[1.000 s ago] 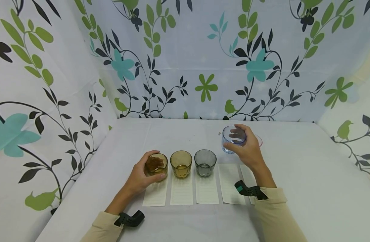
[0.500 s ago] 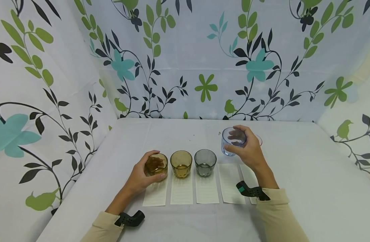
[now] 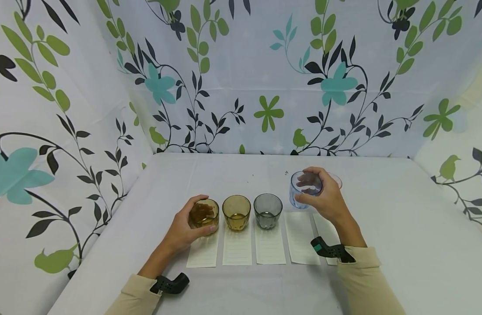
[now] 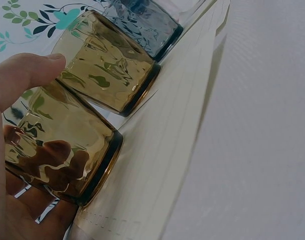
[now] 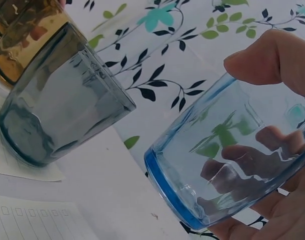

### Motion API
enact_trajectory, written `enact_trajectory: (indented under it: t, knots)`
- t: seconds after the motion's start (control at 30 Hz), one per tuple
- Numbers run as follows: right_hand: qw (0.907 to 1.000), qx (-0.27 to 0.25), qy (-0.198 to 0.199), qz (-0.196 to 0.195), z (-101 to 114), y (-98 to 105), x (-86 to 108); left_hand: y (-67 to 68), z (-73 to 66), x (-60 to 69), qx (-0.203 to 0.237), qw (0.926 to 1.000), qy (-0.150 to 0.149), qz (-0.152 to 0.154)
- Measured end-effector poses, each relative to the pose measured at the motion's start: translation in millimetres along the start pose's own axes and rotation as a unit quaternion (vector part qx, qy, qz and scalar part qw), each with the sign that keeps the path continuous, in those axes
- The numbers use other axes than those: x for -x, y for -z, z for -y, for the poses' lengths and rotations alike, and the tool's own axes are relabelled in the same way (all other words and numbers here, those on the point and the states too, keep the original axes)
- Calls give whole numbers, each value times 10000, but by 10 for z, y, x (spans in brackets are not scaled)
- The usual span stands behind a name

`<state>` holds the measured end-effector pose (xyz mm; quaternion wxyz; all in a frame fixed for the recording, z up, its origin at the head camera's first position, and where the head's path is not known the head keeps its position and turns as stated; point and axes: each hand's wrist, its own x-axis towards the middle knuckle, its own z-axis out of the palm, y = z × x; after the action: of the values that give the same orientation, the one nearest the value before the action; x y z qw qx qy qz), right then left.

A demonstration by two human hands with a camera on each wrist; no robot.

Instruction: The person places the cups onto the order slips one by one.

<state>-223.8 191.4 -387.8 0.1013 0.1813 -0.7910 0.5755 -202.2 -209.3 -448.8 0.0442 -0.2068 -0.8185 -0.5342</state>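
Observation:
The left hand (image 3: 182, 229) grips a brown-amber glass (image 3: 204, 217) at the left end of a row, thumb on the near side. Beside it stand a yellow-amber glass (image 3: 236, 213) and a grey glass (image 3: 267, 211), each at the top of a paper strip. The right hand (image 3: 326, 197) holds a light blue glass (image 3: 300, 199) behind the fourth strip (image 3: 302, 240). In the right wrist view thumb and fingers wrap the blue glass (image 5: 227, 165), with the grey glass (image 5: 62, 105) nearby. The left wrist view shows the gripped amber glass (image 4: 67, 145) at the strip's end.
A fifth paper strip (image 3: 326, 232) lies partly under the right forearm. Behind the right hand a clear glass with a pinkish rim (image 3: 339, 180) is mostly hidden. A patterned cloth (image 3: 241, 78) hangs behind the white table (image 3: 402, 218).
My right hand and the blue glass have come nearer, toward the top of the fourth strip. The left hand and the three glasses in the row have stayed put.

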Motion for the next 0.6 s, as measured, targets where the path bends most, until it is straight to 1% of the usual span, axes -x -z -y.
enact_trajectory:
  t: [0.2, 0.4, 0.6]
  knots:
    - [9998, 3, 9, 206, -34, 5, 5, 2, -4, 0, -33, 10000, 22, -11]
    - [9990, -12, -110, 423, -72, 1, 7, 2, -11, -3, -48, 10000, 39, -19]
    - [9983, 110, -231, 516, -91, -3, 15, 0, -9, 4, -42, 10000, 56, -13]
